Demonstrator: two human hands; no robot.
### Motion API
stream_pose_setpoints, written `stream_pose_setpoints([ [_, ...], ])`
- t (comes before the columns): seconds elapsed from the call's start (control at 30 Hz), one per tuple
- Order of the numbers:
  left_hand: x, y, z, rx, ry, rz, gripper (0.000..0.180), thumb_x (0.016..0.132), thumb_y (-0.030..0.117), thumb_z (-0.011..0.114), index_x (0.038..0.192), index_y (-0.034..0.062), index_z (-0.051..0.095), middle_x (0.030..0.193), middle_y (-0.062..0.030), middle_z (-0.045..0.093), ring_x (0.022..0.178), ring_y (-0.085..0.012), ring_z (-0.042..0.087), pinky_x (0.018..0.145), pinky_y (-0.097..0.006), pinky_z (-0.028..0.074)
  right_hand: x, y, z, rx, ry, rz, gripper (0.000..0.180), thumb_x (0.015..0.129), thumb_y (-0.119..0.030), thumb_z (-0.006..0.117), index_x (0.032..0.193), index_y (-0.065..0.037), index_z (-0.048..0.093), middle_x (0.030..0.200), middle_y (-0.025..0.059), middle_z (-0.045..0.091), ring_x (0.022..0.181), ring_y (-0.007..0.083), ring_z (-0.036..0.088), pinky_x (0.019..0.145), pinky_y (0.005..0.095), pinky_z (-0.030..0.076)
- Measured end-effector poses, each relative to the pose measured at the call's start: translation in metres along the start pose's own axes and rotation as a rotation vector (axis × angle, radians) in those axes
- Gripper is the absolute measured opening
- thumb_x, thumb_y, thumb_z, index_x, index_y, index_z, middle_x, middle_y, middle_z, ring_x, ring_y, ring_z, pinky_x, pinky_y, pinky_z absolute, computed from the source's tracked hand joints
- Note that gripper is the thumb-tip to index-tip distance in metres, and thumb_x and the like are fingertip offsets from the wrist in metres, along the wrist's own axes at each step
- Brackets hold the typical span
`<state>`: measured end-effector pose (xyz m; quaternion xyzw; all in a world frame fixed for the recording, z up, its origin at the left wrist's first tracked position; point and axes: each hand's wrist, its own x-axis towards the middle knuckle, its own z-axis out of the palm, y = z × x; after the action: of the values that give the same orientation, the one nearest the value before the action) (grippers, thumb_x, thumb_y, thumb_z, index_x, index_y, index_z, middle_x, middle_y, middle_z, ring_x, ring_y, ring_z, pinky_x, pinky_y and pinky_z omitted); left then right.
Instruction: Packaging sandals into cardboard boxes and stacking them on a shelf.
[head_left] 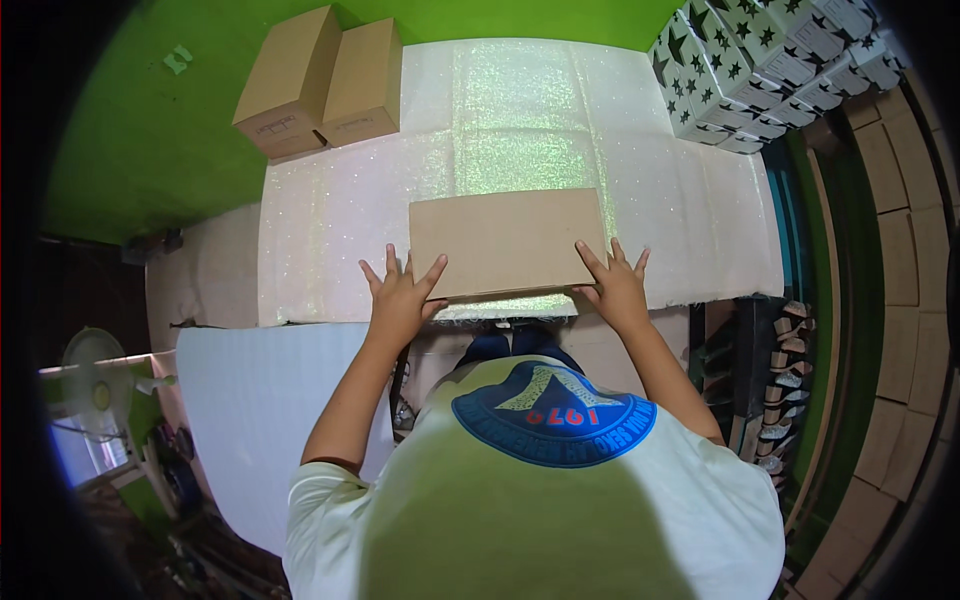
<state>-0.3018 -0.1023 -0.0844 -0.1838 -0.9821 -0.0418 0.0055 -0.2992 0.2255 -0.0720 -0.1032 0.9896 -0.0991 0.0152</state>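
Note:
A plain brown cardboard box lies at the near edge of a table covered with a shimmering white cloth. My left hand grips its near left corner, one finger resting on the top face and the thumb at the front edge. At the near right corner, my right hand holds the box the same way. The other fingers of both hands are spread outward, off the cardboard. The top face looks flat and closed; the underside is hidden.
Two brown cardboard boxes stand at the table's far left. A stack of white boxes with dark stars fills the far right corner. The glittery cloth covers the table. A white surface is to my left, with a fan beyond it.

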Motion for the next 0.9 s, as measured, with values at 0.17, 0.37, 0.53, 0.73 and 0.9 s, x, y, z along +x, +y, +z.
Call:
stream_pose_setpoints([
  [0.17, 0.006, -0.004, -0.003, -0.033, -0.007, 0.055, 0.075, 0.068, 0.037, 0.069, 0.134, 0.0325, 0.033, 0.123, -0.0211, 0.046, 0.126, -0.0448, 0.026, 0.089, -0.075, 0.006, 0.004, 0.007, 0.003, -0.001, -0.034, -0.047, 0.074, 0.067, -0.03, 0.071, 0.133, -0.032, 0.035, 0.11, 0.0162, 0.055, 0.121, 0.0344, 0.039, 0.095, 0.0697, 0.006],
  [0.37, 0.017, -0.009, 0.003, -0.075, 0.074, 0.105, 0.077, 0.067, 0.034, 0.07, 0.134, 0.0318, 0.032, 0.12, -0.0208, 0.047, 0.127, -0.0442, 0.025, 0.089, -0.075, 0.006, 0.008, 0.016, 0.0, 0.047, 0.053, -0.109, 0.072, 0.066, -0.025, 0.071, 0.131, -0.032, 0.04, 0.11, 0.012, 0.056, 0.123, 0.0323, 0.037, 0.095, 0.0711, 0.005],
  [0.53, 0.031, 0.009, -0.002, -0.077, 0.082, 0.173, 0.079, 0.067, 0.031, 0.072, 0.135, 0.0285, 0.032, 0.12, -0.0167, 0.049, 0.128, -0.0447, 0.022, 0.09, -0.074, 0.002, -0.001, 0.036, -0.014, 0.038, 0.084, -0.067, 0.074, 0.064, -0.025, 0.072, 0.13, -0.031, 0.04, 0.112, 0.012, 0.055, 0.123, 0.0314, 0.038, 0.094, 0.0718, 0.004],
  [0.73, 0.073, 0.069, -0.027, -0.058, 0.022, 0.236, 0.081, 0.066, 0.027, 0.073, 0.135, 0.0281, 0.03, 0.114, -0.0178, 0.051, 0.127, -0.0456, 0.023, 0.089, -0.075, 0.002, -0.033, 0.093, -0.035, 0.053, 0.192, -0.006, 0.073, 0.063, -0.023, 0.073, 0.129, -0.031, 0.042, 0.112, 0.0113, 0.055, 0.124, 0.0294, 0.037, 0.095, 0.0709, 0.001],
  [0.9, 0.109, 0.154, -0.032, -0.09, 0.186, 0.386, 0.081, 0.066, 0.024, 0.073, 0.135, 0.0257, 0.032, 0.105, -0.0155, 0.056, 0.129, -0.0444, 0.02, 0.093, -0.072, -0.002, -0.074, 0.166, -0.074, 0.072, 0.187, 0.098, 0.073, 0.062, -0.022, 0.073, 0.129, -0.031, 0.043, 0.11, 0.011, 0.057, 0.125, 0.0297, 0.036, 0.097, 0.0687, -0.001],
])
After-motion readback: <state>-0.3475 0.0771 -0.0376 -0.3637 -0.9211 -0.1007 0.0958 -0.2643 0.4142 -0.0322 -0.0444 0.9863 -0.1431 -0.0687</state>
